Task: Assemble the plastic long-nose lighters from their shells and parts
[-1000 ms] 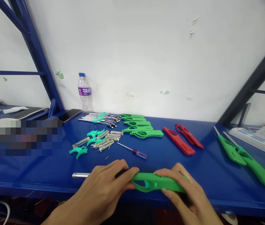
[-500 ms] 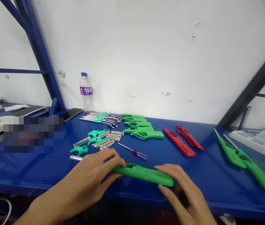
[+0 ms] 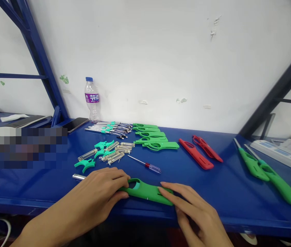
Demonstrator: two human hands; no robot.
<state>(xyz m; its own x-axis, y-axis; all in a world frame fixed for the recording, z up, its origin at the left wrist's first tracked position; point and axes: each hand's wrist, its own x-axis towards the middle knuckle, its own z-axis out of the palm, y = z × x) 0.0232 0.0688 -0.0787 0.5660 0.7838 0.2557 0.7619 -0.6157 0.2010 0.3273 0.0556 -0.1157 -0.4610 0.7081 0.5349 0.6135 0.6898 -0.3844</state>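
A green long-nosed gas lighter (image 3: 146, 192) lies across the front of the table between my hands. My left hand (image 3: 102, 190) is closed around its neck by the trigger loop, and the metal tube shows past that hand on the left. Part of a teal trigger is visible inside the loop. My right hand (image 3: 194, 207) grips the handle's far end, fingers on top and thumb side beneath. Beyond the lighter is a screwdriver (image 3: 152, 167) with a clear and red handle. Loose teal triggers (image 3: 86, 164) and clear fuel tanks (image 3: 115, 157) lie behind my left hand.
Metal tubes with wires (image 3: 106, 128) and green casing halves (image 3: 160, 145) lie toward the wall. Two red casing pieces (image 3: 197, 154) are right of centre. Two green lighters (image 3: 276, 180) rest at far right. A plastic bottle (image 3: 92, 103) and phone (image 3: 77, 124) stand back left.
The lighter's handle has rolled so its broad face and slot show, and it sits further left. My right hand has shifted left, with its fingers now over the handle's face.
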